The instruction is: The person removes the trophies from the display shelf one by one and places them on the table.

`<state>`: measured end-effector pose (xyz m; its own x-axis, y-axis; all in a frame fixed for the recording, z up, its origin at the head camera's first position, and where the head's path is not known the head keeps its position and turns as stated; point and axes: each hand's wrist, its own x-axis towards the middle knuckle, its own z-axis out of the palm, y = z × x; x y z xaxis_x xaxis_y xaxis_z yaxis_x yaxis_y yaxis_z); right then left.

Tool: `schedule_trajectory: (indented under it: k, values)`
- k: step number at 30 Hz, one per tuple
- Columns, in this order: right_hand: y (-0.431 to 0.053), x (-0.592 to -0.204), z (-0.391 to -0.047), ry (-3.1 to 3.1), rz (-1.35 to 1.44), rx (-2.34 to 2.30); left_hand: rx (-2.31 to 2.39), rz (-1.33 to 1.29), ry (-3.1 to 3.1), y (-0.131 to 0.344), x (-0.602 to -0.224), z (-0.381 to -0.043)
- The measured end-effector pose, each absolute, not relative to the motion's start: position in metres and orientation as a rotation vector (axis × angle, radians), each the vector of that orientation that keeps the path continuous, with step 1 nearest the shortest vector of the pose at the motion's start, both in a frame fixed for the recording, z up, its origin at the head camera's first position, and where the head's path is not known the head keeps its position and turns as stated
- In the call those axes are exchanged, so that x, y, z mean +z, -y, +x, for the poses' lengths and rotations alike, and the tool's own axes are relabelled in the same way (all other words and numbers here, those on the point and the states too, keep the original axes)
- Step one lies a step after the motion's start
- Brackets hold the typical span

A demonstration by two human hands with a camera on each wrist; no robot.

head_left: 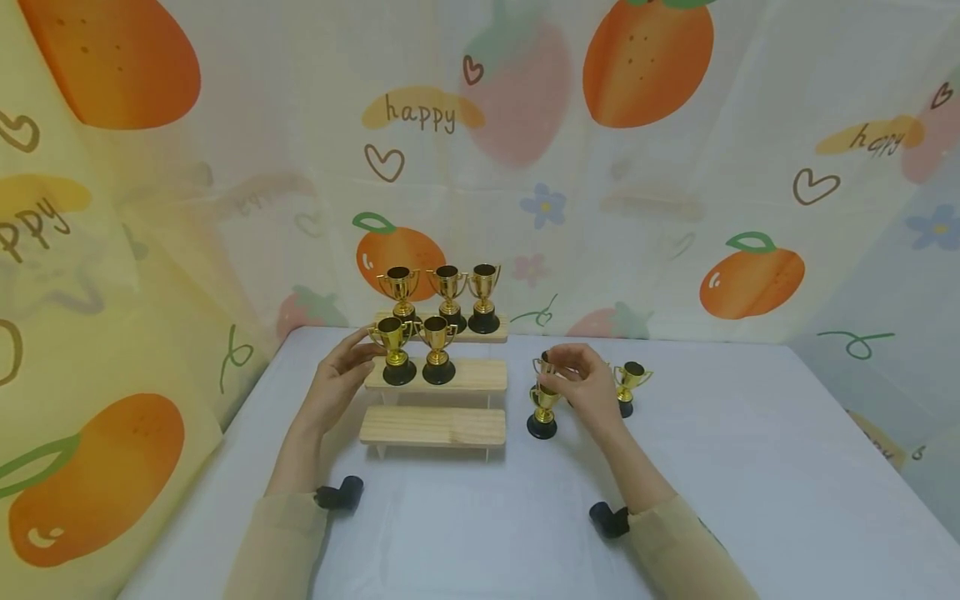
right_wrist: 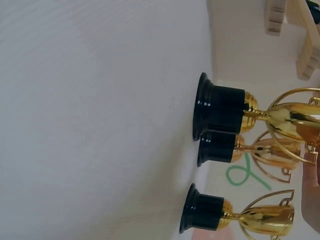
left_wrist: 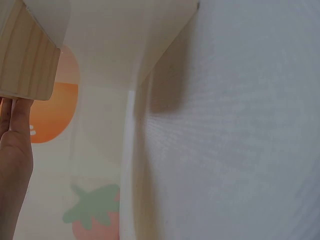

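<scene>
My left hand (head_left: 341, 371) is at the left end of the middle wooden shelf (head_left: 480, 375), fingers extended beside a gold trophy cup (head_left: 393, 337). In the left wrist view its fingers (left_wrist: 19, 117) meet a board's end (left_wrist: 30, 60). A second trophy (head_left: 437, 337) stands beside the first. My right hand (head_left: 588, 383) bends its thumb and fingers at the rim of a black-based trophy (head_left: 542, 417) standing on the table; I cannot tell whether they grip it. Another trophy (head_left: 545, 360) is behind, partly hidden. A third (head_left: 632, 383) stands right of that hand.
On the back shelf (head_left: 495, 336) stand three more gold trophies (head_left: 447, 287). The front shelf (head_left: 435, 427) is a low wooden board on pale legs. White cloth covers the table (head_left: 450, 533), and a fruit-print curtain (head_left: 525, 208) hangs behind it.
</scene>
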<state>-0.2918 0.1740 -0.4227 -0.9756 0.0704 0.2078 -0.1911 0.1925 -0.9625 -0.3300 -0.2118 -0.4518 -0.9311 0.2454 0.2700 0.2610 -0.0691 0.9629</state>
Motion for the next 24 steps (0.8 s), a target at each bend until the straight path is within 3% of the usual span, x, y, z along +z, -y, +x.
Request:
schedule_trajectory:
  k: [24]
  values:
    - [-0.117,-0.396,-0.288,2.138,0.339,1.923,-2.21,-0.554,2.156,0.211,-0.45,-0.329]
